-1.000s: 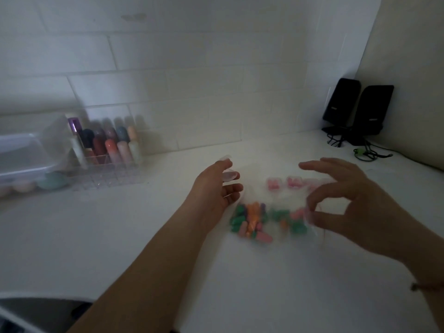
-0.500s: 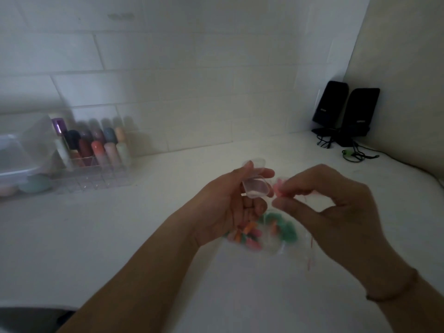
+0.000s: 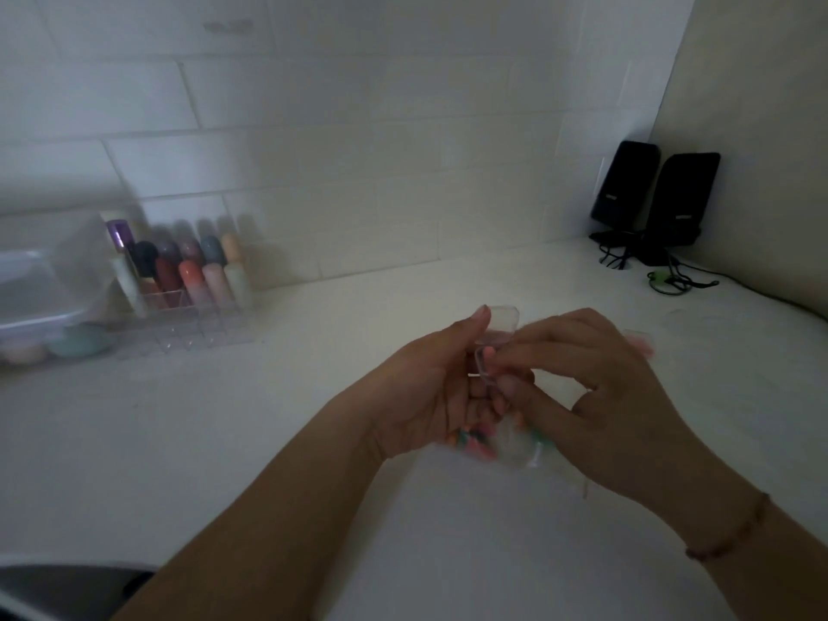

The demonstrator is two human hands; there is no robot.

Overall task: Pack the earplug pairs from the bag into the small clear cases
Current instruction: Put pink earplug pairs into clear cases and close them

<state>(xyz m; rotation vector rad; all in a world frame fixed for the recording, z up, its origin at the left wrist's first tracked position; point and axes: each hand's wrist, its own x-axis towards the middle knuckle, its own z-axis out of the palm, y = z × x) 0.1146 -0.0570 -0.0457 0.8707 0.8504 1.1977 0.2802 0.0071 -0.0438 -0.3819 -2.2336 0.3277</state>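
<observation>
Since a second ago the left hand [image 3: 430, 396] has been lifted from beside the bag [image 3: 506, 445] and a small clear case [image 3: 495, 338] is now held up in it, lid tilted open, thumb on the lid edge and fingers curled beneath. The right hand [image 3: 596, 387], which was spread over the bag then, has been brought against the case, and its fingertips [image 3: 504, 383] are pressed together at the case mouth; something pink was pinched there half a second ago, but whether an earplug is pinched now cannot be told through the blur. By this it is judged that one pair is being loaded and the case remains to be snapped shut. The bag, with orange, pink and green earplugs [image 3: 475, 443] left in it, lies on the counter [image 3: 313, 419] directly under both hands, partly hidden by them. At far left a clear lidded box [image 3: 40, 289] is seen, then a clear rack of coloured tubes [image 3: 179, 275] against the tiled wall. Beyond the right hand a blurred pinkish clear thing [image 3: 638, 340], perhaps a filled case, rests on the counter. Two black speakers [image 3: 654, 199] with trailing cables stand in the far right corner. Nothing is seen to block the work; dim light and the clear plastic make the case edges hard to judge.
</observation>
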